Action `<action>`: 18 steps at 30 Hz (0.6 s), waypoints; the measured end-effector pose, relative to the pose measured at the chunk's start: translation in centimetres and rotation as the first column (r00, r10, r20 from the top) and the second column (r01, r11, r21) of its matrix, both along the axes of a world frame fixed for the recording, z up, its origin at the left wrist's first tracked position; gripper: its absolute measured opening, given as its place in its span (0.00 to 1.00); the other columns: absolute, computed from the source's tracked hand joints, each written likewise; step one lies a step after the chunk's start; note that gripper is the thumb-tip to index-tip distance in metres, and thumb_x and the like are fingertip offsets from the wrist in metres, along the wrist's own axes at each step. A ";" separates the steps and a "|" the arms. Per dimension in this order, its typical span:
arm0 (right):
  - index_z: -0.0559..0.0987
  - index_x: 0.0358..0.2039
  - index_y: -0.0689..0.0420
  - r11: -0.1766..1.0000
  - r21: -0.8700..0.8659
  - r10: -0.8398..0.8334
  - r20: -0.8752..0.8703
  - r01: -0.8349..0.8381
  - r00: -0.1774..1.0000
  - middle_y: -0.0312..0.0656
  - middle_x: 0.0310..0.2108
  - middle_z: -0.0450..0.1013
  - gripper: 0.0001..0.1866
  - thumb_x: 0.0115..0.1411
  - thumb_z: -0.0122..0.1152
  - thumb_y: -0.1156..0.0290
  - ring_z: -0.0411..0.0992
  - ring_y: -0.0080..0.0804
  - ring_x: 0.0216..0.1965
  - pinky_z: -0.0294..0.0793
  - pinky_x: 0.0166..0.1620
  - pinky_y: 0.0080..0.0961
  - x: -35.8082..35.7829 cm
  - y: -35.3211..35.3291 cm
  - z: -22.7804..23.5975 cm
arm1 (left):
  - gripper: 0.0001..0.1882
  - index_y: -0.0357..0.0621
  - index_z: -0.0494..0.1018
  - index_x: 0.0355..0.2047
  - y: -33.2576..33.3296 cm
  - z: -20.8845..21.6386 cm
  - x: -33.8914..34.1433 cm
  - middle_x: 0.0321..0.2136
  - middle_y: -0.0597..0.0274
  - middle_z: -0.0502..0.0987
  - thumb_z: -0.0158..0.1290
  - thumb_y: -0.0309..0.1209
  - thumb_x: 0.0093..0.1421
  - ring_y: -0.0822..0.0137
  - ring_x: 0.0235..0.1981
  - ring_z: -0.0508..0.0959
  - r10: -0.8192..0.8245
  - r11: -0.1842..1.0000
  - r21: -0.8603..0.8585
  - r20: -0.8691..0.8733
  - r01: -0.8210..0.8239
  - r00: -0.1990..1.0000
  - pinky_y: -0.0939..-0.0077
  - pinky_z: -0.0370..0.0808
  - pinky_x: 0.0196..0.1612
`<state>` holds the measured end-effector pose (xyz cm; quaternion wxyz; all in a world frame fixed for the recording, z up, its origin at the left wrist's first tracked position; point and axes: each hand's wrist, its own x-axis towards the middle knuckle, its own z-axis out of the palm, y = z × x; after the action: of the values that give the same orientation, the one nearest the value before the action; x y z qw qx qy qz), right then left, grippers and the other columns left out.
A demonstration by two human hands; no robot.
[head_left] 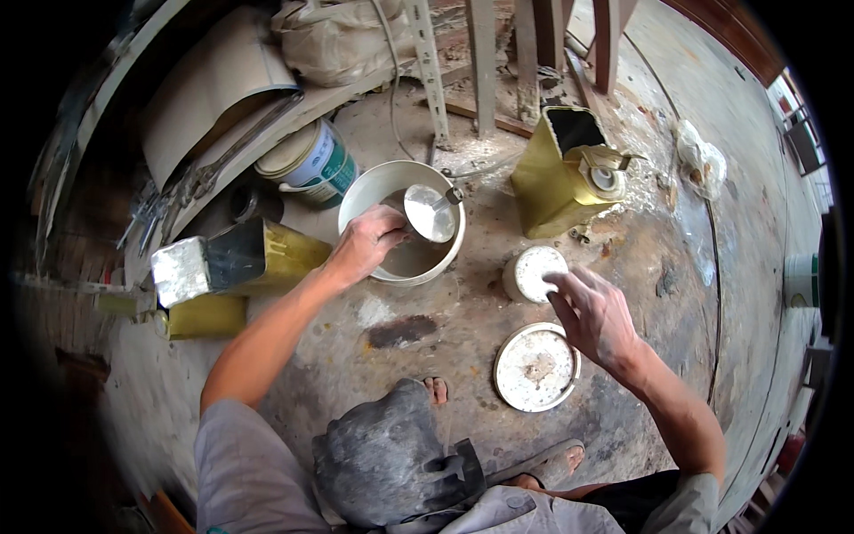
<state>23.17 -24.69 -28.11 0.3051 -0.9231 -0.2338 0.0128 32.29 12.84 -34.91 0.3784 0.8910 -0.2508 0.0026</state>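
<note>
1. While my left hand [363, 245] is clenching the ladle [430, 212] over the white bucket [374, 184] at eleven o'clock, I'm keeping it level.
2. My right hand [594, 313], fingers loose, is touching the small can [531, 273] at one o'clock.

The left hand [365, 245] sat just left of the frame's centre, fingers curled shut in a grip, knuckles up. Its bare forearm ran down and left to a grey sleeve at the lower edge. The right hand [594, 313] lay right of centre, palm down, fingers spread and pointing to the upper left. Its forearm came in from the lower right.
</note>
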 end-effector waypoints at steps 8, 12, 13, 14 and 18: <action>0.75 0.49 0.60 0.998 0.053 0.014 0.160 -0.022 0.987 0.46 0.37 0.73 0.20 0.57 0.70 0.70 0.75 0.46 0.41 0.78 0.41 0.40 3.1 3.7 2.1 | 0.13 0.33 0.79 0.37 -3.3 3.2 -1.7 0.35 0.54 0.80 0.64 0.16 0.50 0.53 0.40 0.77 -0.188 0.982 0.026 0.153 0.186 0.970 0.63 0.75 0.44; 0.77 0.45 0.58 0.994 0.106 0.002 0.138 -0.016 0.990 0.45 0.35 0.73 0.18 0.56 0.73 0.69 0.75 0.47 0.37 0.78 0.39 0.39 1.9 3.5 2.1 | 0.13 0.34 0.80 0.37 -4.2 3.4 -2.1 0.35 0.55 0.80 0.65 0.17 0.50 0.54 0.40 0.77 -0.253 0.967 0.035 0.172 0.251 0.952 0.64 0.75 0.44; 0.77 0.45 0.57 0.994 0.105 -0.004 0.123 -0.009 0.992 0.45 0.35 0.73 0.18 0.56 0.72 0.69 0.75 0.47 0.37 0.78 0.39 0.39 1.7 3.2 2.1 | 0.13 0.34 0.80 0.37 -4.5 3.7 -2.4 0.35 0.55 0.79 0.65 0.17 0.50 0.54 0.40 0.77 -0.265 0.964 0.017 0.143 0.266 0.954 0.64 0.75 0.44; 0.77 0.44 0.57 0.994 0.105 -0.008 0.107 -0.003 0.994 0.45 0.34 0.73 0.17 0.57 0.72 0.69 0.75 0.47 0.37 0.78 0.38 0.39 1.6 2.8 2.2 | 0.13 0.33 0.80 0.37 -4.9 4.2 -2.7 0.35 0.55 0.79 0.65 0.17 0.50 0.54 0.40 0.77 -0.276 0.961 0.000 0.113 0.277 0.955 0.63 0.75 0.44; 0.79 0.44 0.60 0.987 0.138 -0.070 -0.071 0.080 0.995 0.43 0.34 0.77 0.13 0.62 0.69 0.67 0.78 0.37 0.32 0.80 0.35 0.35 0.7 0.6 2.9 | 0.12 0.32 0.79 0.38 -8.0 5.6 -3.5 0.37 0.53 0.80 0.65 0.19 0.52 0.54 0.40 0.78 -0.360 0.932 -0.056 -0.007 0.359 0.933 0.63 0.76 0.43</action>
<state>23.92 -24.05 -25.22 0.3770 -0.9066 -0.1889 0.0154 28.78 4.82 -29.28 0.3983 0.8198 -0.4059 -0.0677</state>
